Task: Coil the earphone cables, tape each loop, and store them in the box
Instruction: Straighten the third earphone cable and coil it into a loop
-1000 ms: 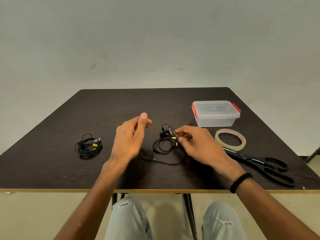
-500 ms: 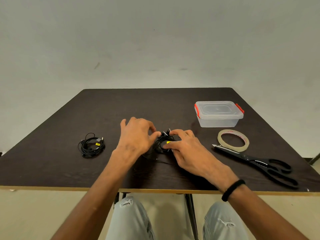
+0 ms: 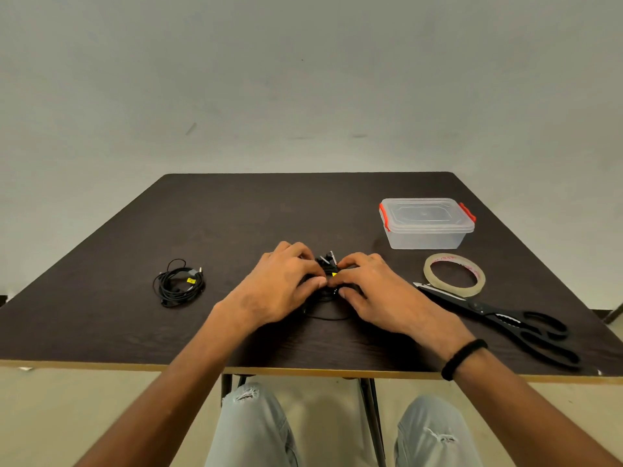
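1. A second ago the left hand (image 3: 276, 284) hung raised and apart from the cable; it has since come down, and both hands now sit together over the black earphone cable (image 3: 328, 264) in the middle of the tabletop (image 3: 236, 214), a little toward its near edge.
2. The loose loop that lay spread on the wood between the hands a second ago is now gathered under them; only one thin strand (image 3: 328, 319) curves out toward the near edge.
3. Most of the bundle is hidden by the fingers. A yellow tag and the earbud ends poke out between the two hands; how many turns the coil has cannot be told.
4. Left hand: fingers curled over the bundle's left side, thumb tip meeting the right thumb, gripping the cable.
5. Right hand (image 3: 377, 288): fingers curled over the right side, thumb and forefinger pinching the cable beside the yellow tag.
6. A second earphone cable (image 3: 178, 284), coiled, lies toward the left edge, well apart from the hands.
7. The clear box (image 3: 426, 237), lid on with red clips, stands toward the far right corner. The tape roll (image 3: 453, 279) lies nearer, and the black scissors (image 3: 499, 318) just beside it toward the near right corner.
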The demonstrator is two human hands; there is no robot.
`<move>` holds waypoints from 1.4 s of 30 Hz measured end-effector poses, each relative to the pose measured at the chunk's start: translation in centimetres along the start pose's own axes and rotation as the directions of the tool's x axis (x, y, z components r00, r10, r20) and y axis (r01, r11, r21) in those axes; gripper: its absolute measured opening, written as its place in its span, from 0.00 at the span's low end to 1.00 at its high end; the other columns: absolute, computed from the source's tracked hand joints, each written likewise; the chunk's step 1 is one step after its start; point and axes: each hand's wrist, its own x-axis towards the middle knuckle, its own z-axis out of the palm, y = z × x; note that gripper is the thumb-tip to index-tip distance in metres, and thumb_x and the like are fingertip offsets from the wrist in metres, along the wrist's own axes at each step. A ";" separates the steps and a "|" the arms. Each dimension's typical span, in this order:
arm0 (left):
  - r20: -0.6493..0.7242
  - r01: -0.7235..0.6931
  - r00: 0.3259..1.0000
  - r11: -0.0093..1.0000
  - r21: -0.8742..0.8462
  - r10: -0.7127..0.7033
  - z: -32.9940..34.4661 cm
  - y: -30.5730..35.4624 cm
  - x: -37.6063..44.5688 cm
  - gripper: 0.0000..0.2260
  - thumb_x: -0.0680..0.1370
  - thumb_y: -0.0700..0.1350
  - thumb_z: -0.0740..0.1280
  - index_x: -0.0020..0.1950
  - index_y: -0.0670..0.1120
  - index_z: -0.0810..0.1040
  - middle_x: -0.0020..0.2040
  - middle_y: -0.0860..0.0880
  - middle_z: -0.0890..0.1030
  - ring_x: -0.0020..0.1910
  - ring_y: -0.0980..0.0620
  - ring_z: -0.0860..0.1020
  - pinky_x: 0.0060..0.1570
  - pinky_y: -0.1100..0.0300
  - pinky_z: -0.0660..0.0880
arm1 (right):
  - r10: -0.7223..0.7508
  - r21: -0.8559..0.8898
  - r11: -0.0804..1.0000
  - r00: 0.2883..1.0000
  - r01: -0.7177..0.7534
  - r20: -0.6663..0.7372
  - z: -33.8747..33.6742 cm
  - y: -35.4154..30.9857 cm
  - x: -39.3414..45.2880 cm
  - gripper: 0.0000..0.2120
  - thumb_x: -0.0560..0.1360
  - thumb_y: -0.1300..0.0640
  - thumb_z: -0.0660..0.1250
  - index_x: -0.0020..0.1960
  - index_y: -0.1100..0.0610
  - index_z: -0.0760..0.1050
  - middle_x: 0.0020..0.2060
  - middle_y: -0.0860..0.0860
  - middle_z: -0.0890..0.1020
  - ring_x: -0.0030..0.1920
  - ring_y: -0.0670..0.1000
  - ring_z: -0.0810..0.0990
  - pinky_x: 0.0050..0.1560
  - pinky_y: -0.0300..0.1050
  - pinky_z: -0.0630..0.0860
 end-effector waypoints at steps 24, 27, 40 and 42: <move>0.144 -0.220 0.969 0.966 0.133 0.201 -1.7 0.8 0.2 0.12 0.81 0.60 0.66 0.57 0.54 0.78 0.52 0.57 0.71 0.51 0.55 0.68 0.53 0.53 0.72 | -0.111 0.143 0.981 0.987 0.128 -0.120 -1.0 0.1 0.1 0.03 0.83 0.55 0.65 0.56 0.49 0.76 0.53 0.42 0.74 0.55 0.46 0.71 0.55 0.34 0.65; 0.150 -0.252 0.962 0.953 0.167 0.228 -1.7 0.9 0.2 0.12 0.83 0.58 0.65 0.61 0.54 0.79 0.57 0.54 0.76 0.56 0.52 0.72 0.54 0.54 0.72 | -0.148 0.027 0.988 0.987 0.150 -0.065 -1.1 0.5 0.6 0.04 0.82 0.53 0.68 0.56 0.49 0.79 0.54 0.44 0.77 0.58 0.49 0.73 0.59 0.40 0.69; 0.202 -0.377 0.926 0.820 0.431 0.319 -1.7 1.7 0.2 0.16 0.85 0.54 0.53 0.62 0.47 0.74 0.58 0.48 0.76 0.57 0.48 0.73 0.58 0.51 0.71 | -0.196 -0.098 0.976 0.981 0.196 0.018 -1.4 0.1 0.4 0.12 0.80 0.48 0.71 0.62 0.49 0.81 0.63 0.47 0.76 0.64 0.51 0.71 0.66 0.51 0.74; 0.167 -0.333 0.942 0.873 0.357 0.291 -1.6 1.1 0.0 0.14 0.84 0.55 0.53 0.59 0.49 0.73 0.55 0.50 0.76 0.55 0.49 0.73 0.57 0.52 0.71 | -0.201 -0.042 0.979 0.980 0.200 -0.011 -0.9 0.6 0.3 0.16 0.79 0.47 0.72 0.65 0.49 0.79 0.66 0.45 0.75 0.65 0.50 0.70 0.68 0.49 0.72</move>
